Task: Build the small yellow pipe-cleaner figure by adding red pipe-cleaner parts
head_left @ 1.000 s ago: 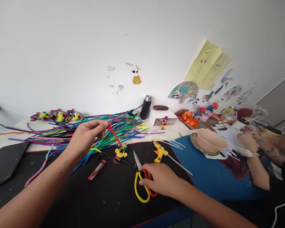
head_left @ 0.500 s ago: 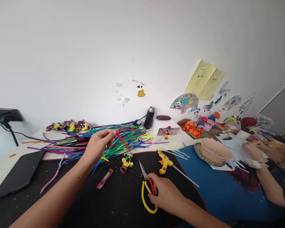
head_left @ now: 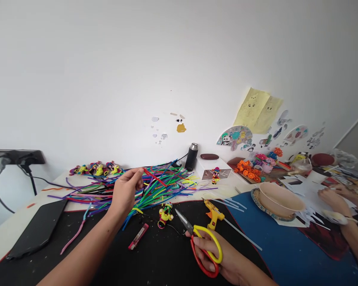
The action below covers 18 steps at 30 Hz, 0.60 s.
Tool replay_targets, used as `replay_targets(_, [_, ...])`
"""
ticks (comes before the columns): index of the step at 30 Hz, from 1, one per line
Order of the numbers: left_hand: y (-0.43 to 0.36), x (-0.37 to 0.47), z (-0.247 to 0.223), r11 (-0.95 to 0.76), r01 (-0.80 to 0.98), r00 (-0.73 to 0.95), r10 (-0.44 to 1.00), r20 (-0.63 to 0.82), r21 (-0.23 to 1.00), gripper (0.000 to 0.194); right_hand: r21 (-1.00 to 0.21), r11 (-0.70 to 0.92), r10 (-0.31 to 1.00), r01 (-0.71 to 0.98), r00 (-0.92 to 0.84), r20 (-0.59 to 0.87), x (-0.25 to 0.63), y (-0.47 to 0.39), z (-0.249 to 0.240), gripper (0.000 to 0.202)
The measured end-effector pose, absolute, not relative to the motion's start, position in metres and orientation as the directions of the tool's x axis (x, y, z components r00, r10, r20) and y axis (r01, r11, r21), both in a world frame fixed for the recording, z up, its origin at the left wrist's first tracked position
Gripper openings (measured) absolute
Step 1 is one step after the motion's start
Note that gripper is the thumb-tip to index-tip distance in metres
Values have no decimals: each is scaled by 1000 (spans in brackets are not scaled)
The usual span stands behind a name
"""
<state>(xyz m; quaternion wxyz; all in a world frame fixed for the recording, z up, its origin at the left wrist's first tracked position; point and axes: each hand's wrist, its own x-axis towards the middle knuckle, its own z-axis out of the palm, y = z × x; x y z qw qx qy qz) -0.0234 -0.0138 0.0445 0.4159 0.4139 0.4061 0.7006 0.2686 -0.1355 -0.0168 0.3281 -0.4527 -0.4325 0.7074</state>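
Between the thumb and fingers of my left hand [head_left: 128, 186] is a short red pipe cleaner [head_left: 155, 177], its free end pointing right, above a heap of coloured pipe cleaners [head_left: 158, 194]. My right hand [head_left: 217, 254] grips a pair of scissors [head_left: 192, 228] by the red and yellow handles. The blades look closed and point up and left. Just left of their tips, a small yellow, green and pink pipe-cleaner figure [head_left: 165, 215] sits on the black mat [head_left: 113, 262]. A pink utility knife [head_left: 138, 236] lies left of the figure.
A yellow glue gun [head_left: 213, 212] with a glue stick lies beyond my right hand. A black phone-like slab [head_left: 37, 228] is at left. Behind stand a black flask [head_left: 191, 157] and a white box [head_left: 210, 169]. At right are a pink bowl [head_left: 282, 198] and another person's hands [head_left: 331, 198].
The scissors have been lifted and turned over in my right hand, the yellow handle now uppermost. My left hand still holds the red pipe cleaner, now clear of the figure. The view has shifted slightly.
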Motion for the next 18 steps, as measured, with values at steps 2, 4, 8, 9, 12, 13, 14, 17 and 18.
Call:
replay_targets(2, [-12,-25,43,-358,-236,-364,895,259,903,29,-904,-399,853,-153,-423,-305,256,-137,-13,64])
replay_targets(4, [-9,-27,41,-391,-219,-418,865,276,894,29,-908,-364,859,-207,-453,-241,238,-137,-13,67])
replay_targets(8, [-7,-31,41,-437,-184,-501,812,298,880,29,-913,-333,786,-234,-604,-131,197,-129,-23,71])
replay_targets(9, [-7,-32,42,-442,-177,-511,805,302,879,30,-912,-324,784,-250,-611,-111,188,-125,-25,72])
replay_targets(12, [-7,-33,42,-442,-159,-520,798,306,883,30,-915,-273,793,-296,-607,-41,164,-112,-22,74])
replay_targets(13, [-7,-33,42,-440,-154,-520,797,306,885,31,-912,-262,802,-314,-597,-25,158,-108,-20,77])
replay_targets(14, [-7,-33,41,-437,-150,-520,798,305,887,31,-906,-258,809,-335,-588,-13,153,-104,-17,81])
replay_targets(17, [-7,-30,39,-429,-145,-518,801,301,891,32,-894,-252,809,-371,-587,15,139,-94,-12,92])
replay_targets(18, [-8,-29,38,-426,-144,-517,802,300,893,32,-895,-257,805,-364,-594,10,135,-92,-12,92])
